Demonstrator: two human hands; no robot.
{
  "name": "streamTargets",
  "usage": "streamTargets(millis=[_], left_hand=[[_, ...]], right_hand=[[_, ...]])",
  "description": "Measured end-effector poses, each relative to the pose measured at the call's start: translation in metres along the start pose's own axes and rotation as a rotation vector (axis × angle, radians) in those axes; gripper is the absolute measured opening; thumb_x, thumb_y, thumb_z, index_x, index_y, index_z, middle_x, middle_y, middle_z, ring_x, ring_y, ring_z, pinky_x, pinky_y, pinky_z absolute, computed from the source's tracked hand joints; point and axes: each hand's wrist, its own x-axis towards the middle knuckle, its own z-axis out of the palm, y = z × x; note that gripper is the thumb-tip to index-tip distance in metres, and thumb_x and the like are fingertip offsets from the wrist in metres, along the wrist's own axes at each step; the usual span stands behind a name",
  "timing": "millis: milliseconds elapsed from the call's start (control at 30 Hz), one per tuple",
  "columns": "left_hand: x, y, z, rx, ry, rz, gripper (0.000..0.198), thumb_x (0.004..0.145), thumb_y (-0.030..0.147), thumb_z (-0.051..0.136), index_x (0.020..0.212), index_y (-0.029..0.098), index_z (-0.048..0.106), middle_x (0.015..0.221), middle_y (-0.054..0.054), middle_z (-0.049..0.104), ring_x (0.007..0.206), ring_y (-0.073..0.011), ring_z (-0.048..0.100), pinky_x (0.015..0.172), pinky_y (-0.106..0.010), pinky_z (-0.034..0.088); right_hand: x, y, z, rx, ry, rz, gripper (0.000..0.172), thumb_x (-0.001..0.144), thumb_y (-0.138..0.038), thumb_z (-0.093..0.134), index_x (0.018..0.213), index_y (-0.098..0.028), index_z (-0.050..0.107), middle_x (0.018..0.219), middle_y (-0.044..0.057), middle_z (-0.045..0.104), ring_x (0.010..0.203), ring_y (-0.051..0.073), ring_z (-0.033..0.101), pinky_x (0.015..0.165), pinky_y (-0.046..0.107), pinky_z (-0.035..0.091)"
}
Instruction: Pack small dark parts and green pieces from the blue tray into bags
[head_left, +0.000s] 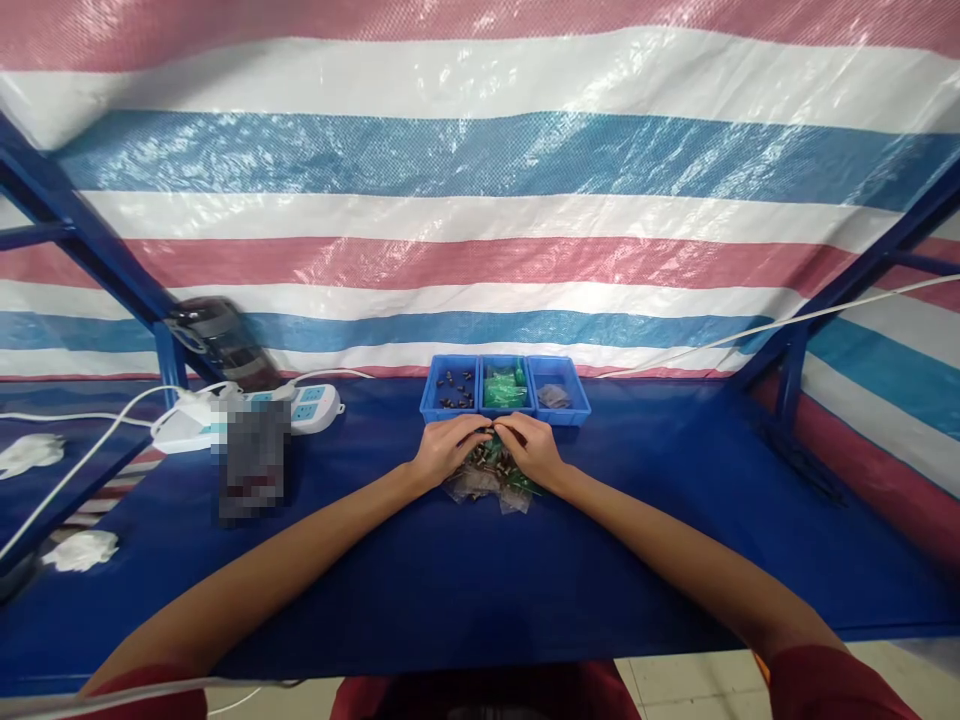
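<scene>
My left hand (448,449) and my right hand (529,447) meet just in front of three small blue bins. Their fingertips are pinched close together, and whatever is between them is too small to make out. Below the fingers lies a pile of small metal fittings (491,456) mixed with clear plastic bags (475,485) and some green pieces. The left bin (426,402) has several small brass-coloured fittings in it. Green plastic packets (505,388) fill much of the middle bin. In the right bin (582,405) are small clear bags (554,396).
A white power strip (319,408) with cables and a blurred dark object (253,460) are on the left of the blue table (450,590). Behind them leans a dark bottle (229,340). Crumpled white tissue (82,550) lies far left. Blue frame posts (791,375) and a striped sheet (480,215) enclose the table.
</scene>
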Motion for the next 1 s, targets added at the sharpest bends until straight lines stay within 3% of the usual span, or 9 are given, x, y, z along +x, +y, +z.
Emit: streamTargets(millis=[567,800,1000], left_hand=[[-0.0039,-0.0036,0.0018,0.02,0.014,0.029,0.017,0.086,0.025,0.058,0.101,0.017,0.063,0.094,-0.006,0.071,0.08,-0.0149,0.068,0.075,-0.026,0.056],[-0.0014,-0.0059,0.0027,-0.014,-0.018,-0.114,0.026,0.087,0.034,0.057,0.106,0.017,0.06,0.095,-0.006,0.068,0.063,-0.0093,0.061,0.061,-0.021,0.051],[0.0017,-0.005,0.0021,-0.067,-0.049,-0.168,0.024,0.089,0.036,0.053,0.101,0.017,0.063,0.095,-0.007,0.067,0.079,-0.0132,0.064,0.068,-0.023,0.053]], right_hand=[[-0.0015,0.0006,0.0001,-0.005,-0.061,0.013,0.027,0.093,-0.036,0.042,0.091,-0.019,0.063,0.071,0.005,0.06,0.063,0.016,0.054,0.061,0.029,0.044],[-0.001,0.0007,0.0015,-0.001,0.027,0.074,0.023,0.091,-0.034,0.044,0.09,-0.019,0.062,0.076,0.005,0.062,0.062,0.015,0.054,0.062,0.027,0.044],[-0.0008,0.0022,0.0026,0.007,0.031,0.117,0.023,0.09,-0.036,0.046,0.093,-0.019,0.061,0.072,0.003,0.06,0.059,0.014,0.052,0.061,0.027,0.044]])
